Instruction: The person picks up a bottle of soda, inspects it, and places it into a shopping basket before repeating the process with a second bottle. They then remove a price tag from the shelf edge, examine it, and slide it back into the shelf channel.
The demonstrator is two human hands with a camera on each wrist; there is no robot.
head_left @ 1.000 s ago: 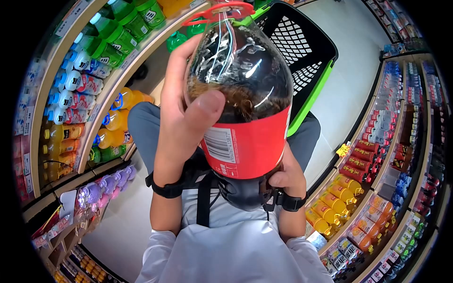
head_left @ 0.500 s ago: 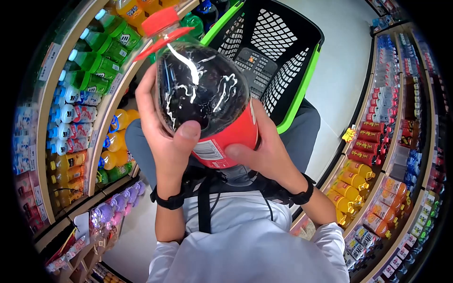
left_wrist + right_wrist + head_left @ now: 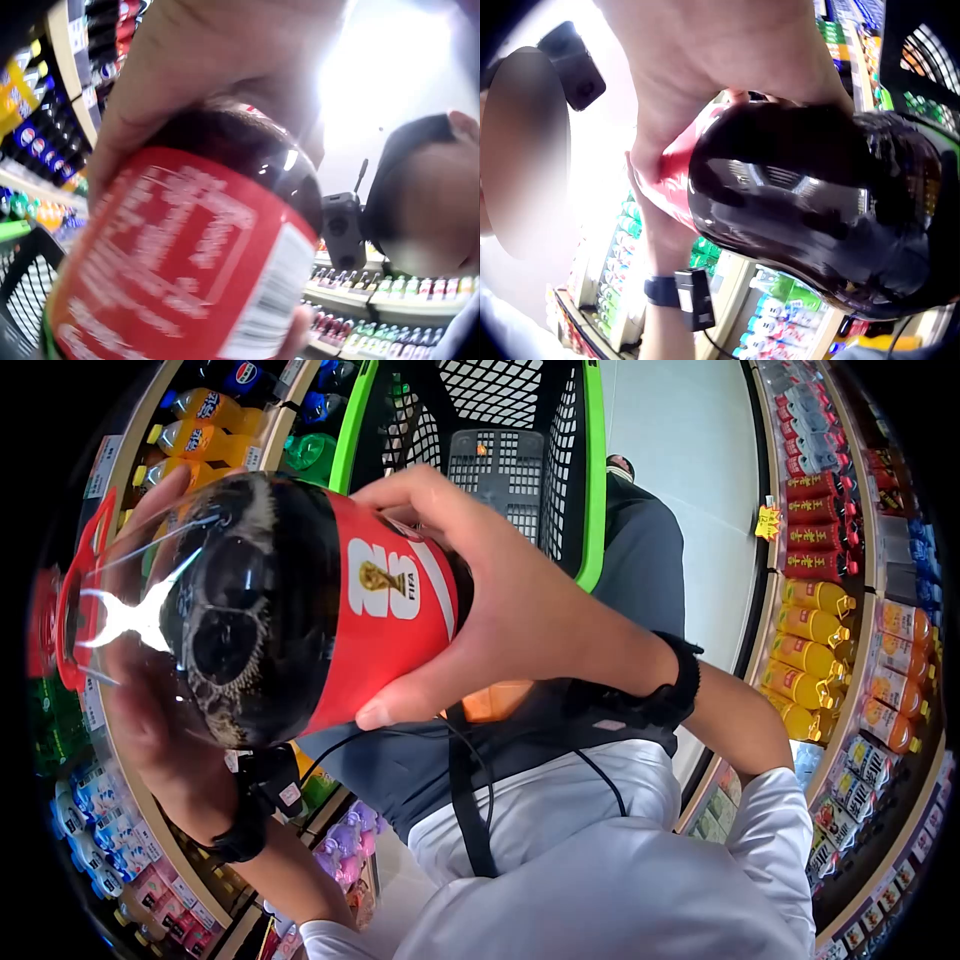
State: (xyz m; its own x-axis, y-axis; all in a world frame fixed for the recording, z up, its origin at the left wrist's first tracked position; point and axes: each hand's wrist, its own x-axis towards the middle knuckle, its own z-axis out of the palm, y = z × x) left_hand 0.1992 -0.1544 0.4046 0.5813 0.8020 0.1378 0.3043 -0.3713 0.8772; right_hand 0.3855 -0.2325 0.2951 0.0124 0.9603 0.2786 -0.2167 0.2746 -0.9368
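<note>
A large cola bottle (image 3: pixel 280 610) with a red label, red cap and red carry ring lies tilted on its side in the head view, cap end to the left. My right hand (image 3: pixel 500 610) grips it around the label near the base, thumb along the lower edge. At the neck end, my left hand (image 3: pixel 160 730) holds the shoulder, partly hidden behind the clear plastic. In the left wrist view the fingers wrap the bottle's dark shoulder above a white barcode (image 3: pixel 270 300). The dark rounded base (image 3: pixel 802 202) faces the right wrist view.
A black mesh shopping basket (image 3: pixel 592 490) with a green rim stands ahead, between my legs and the left shelf. Orange drink bottles (image 3: pixel 205 442) fill that shelf. Along the right, another shelf carries yellow drink bottles (image 3: pixel 805 650) and red packs (image 3: pixel 812 538); pale floor (image 3: pixel 690 420) runs beside it.
The bottle has turned from upright to sideways, its cap swinging to the left and its printed label front coming into view. My right hand has moved up around the label; the view has shifted left.
</note>
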